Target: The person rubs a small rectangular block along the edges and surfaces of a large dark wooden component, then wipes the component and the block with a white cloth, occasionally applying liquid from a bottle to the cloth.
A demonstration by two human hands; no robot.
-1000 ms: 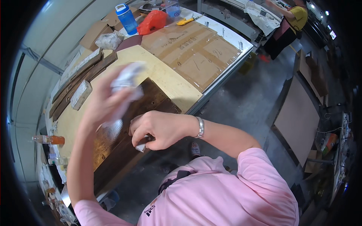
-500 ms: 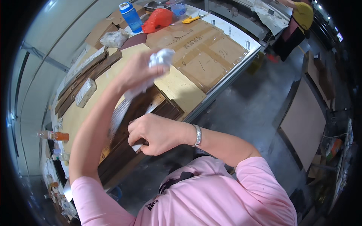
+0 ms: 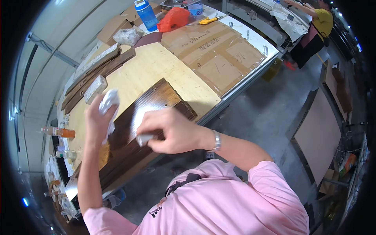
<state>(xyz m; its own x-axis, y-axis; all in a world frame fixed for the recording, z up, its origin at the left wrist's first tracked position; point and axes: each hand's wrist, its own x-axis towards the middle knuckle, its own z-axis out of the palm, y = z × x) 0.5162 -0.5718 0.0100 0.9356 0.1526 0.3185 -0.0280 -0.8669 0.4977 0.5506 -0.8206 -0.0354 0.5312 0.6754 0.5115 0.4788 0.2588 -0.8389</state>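
A dark brown wooden board [image 3: 152,96] with a glossy face lies aslant over the near side of the workbench. My left hand [image 3: 95,122] is closed on a crumpled white cloth [image 3: 109,100], which hangs down by the board's left edge. Over the board's middle, my right hand [image 3: 172,129], with a silver band at the wrist, pinches a small pale piece [image 3: 144,140]. Blur hides what that piece is, and I cannot tell whether it touches the wood.
A white wrapped block [image 3: 95,89] and brown wood strips [image 3: 98,72] lie left on the bench. Behind are flattened cardboard [image 3: 213,56], a blue bottle [image 3: 146,16], a red plastic bag [image 3: 172,19] and a yellow-handled tool [image 3: 209,20]. A person [image 3: 313,31] stands far right.
My left hand has come back left and nearer with the cloth, uncovering the board's far end. My right hand has shifted slightly right, still pinching the pale piece.
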